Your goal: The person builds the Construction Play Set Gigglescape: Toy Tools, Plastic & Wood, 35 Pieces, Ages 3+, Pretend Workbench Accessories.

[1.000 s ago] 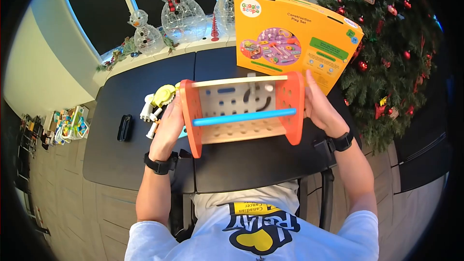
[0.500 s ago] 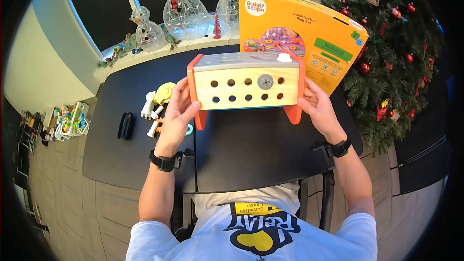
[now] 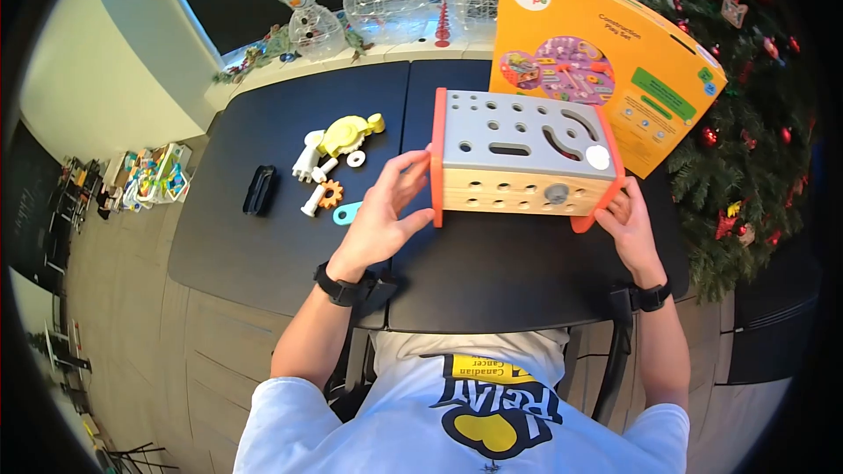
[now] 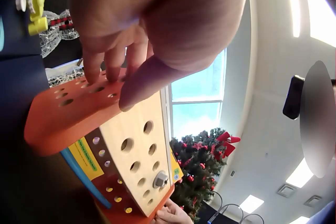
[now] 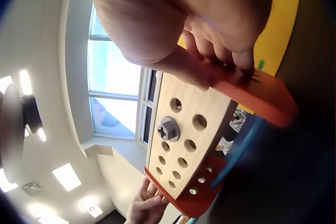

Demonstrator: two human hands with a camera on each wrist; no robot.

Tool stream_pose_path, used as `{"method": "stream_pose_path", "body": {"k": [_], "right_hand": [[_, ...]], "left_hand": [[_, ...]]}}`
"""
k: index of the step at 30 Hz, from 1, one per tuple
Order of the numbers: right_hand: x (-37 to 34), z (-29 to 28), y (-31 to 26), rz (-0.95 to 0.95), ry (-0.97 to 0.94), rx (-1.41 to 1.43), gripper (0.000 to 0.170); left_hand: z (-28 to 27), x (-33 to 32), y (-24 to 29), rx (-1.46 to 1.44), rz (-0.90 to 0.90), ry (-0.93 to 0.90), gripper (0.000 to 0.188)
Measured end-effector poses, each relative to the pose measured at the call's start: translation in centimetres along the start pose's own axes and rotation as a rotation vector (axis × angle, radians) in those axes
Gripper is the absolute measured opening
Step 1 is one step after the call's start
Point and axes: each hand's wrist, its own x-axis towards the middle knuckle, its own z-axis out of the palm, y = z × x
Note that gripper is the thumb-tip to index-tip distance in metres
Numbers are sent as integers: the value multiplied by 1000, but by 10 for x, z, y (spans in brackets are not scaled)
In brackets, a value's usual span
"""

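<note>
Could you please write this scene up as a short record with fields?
Main item: toy box
Left hand: on the left red end panel, thumb at its front edge
Right hand: grips the right red end panel
Fitted parts: grey bolt in the wooden front; white knob on the grey top
Loose on the table: yellow piece, orange gear, teal piece, black tray, all left of the toy box
Behind: yellow carton, partly hidden by the toy box
Far right: decorated Christmas tree
</note>
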Motion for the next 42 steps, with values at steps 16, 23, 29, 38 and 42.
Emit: {"method": "stream_pose_path", "body": {"k": [16, 23, 29, 38, 42], "right_hand": [[-8, 118, -79, -783, -118, -949, 24], [37, 228, -74, -521, -756, -970, 35], [91, 313, -40, -368, -751, -1132, 44], [121, 380, -10, -331, -592, -1299, 46], [134, 390, 22, -326, -524, -1250, 49]], "left_hand": [[-114, -54, 16, 1340, -328, 387, 42], [-133, -59, -11, 1323, -416, 424, 27], [-136, -64, 2, 1247, -392, 486, 27], [-128, -65, 38, 1082, -129, 609, 27], [-125, -57, 42, 1070, -36, 613, 28]]}}
